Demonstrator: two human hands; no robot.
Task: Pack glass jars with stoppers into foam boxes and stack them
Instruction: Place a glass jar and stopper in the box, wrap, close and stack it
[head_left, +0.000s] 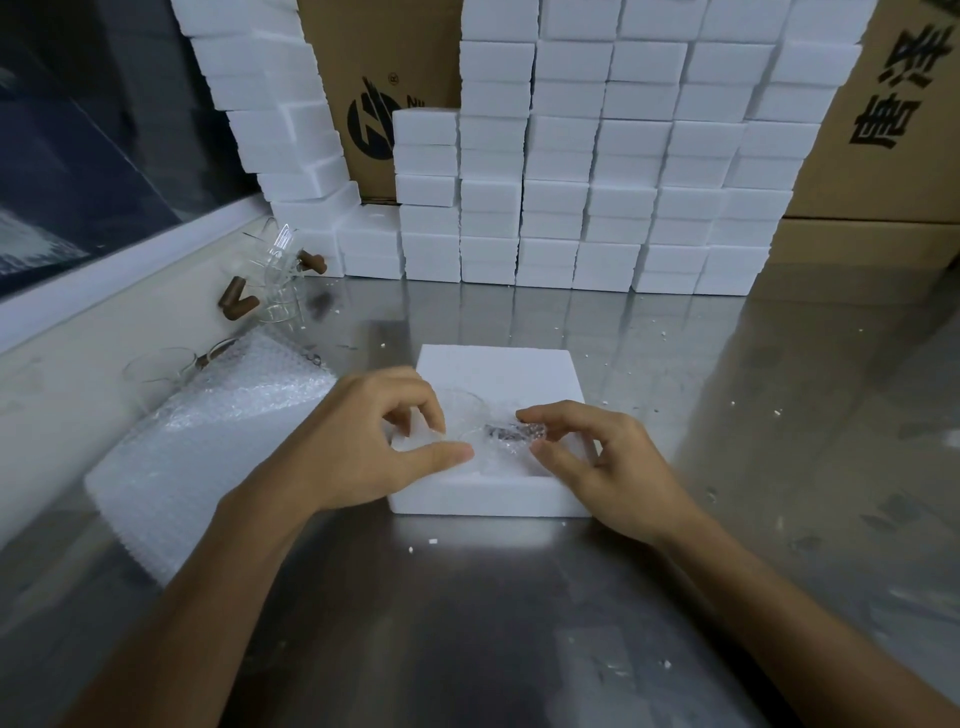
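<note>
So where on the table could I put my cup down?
The widest bare steel is right of the open foam box, up to the stacked foam boxes. There's room between those too, and in front of the box, between the arms. The left is crowded: bubble wrap, glass jars and brown stoppers. Both hands are over the box.

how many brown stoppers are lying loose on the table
3 brown stoppers. One lies by the clear glass jars near the foam stacks. Two more lie together further left against the wall ledge. Others may be hidden behind the glass.
</note>
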